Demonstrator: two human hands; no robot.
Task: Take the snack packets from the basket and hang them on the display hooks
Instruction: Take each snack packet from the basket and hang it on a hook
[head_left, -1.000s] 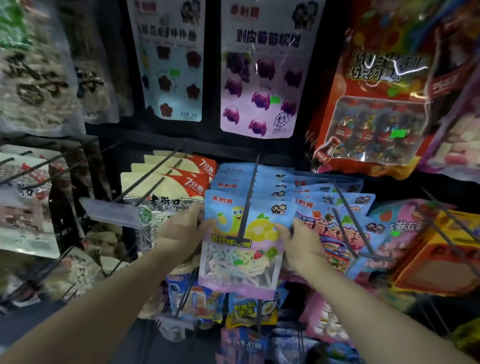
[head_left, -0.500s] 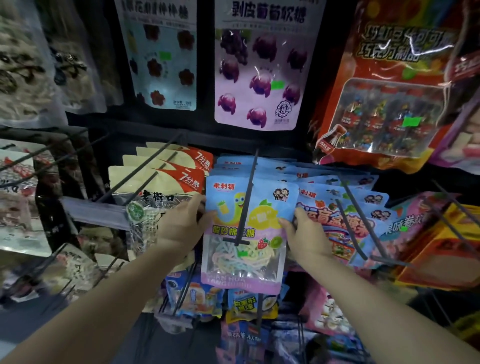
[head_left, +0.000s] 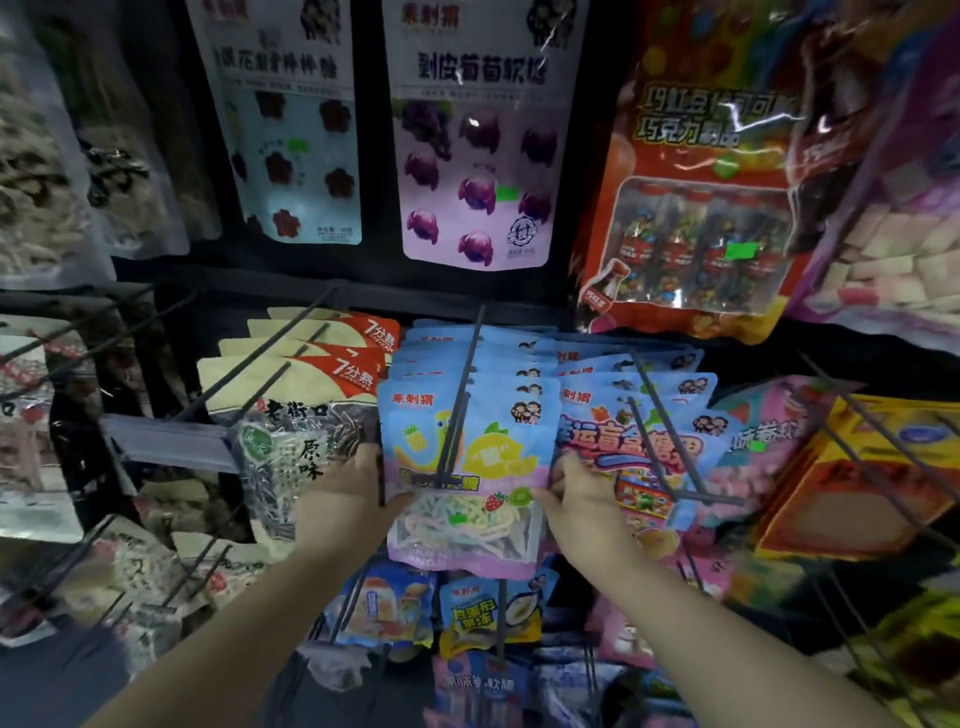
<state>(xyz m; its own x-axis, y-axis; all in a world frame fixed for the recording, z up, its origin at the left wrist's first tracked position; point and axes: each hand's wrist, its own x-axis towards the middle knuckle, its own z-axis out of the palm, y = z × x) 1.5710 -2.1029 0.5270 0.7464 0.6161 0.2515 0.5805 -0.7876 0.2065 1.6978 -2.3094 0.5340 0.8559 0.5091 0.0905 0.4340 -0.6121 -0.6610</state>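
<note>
Nearest me, the left hand (head_left: 345, 496) and right hand (head_left: 582, 499) gripped the side edges of a blue snack packet (head_left: 465, 470) already threaded on its hook (head_left: 460, 410), more packets stacked behind, the basket out of sight.

I see a purple grape-candy bag (head_left: 475, 156) hung top center, w/ a red cola-bottle candy pack (head_left: 696, 208) just right & sunflower-seed bags (head_left: 291, 415) lower left.
</note>
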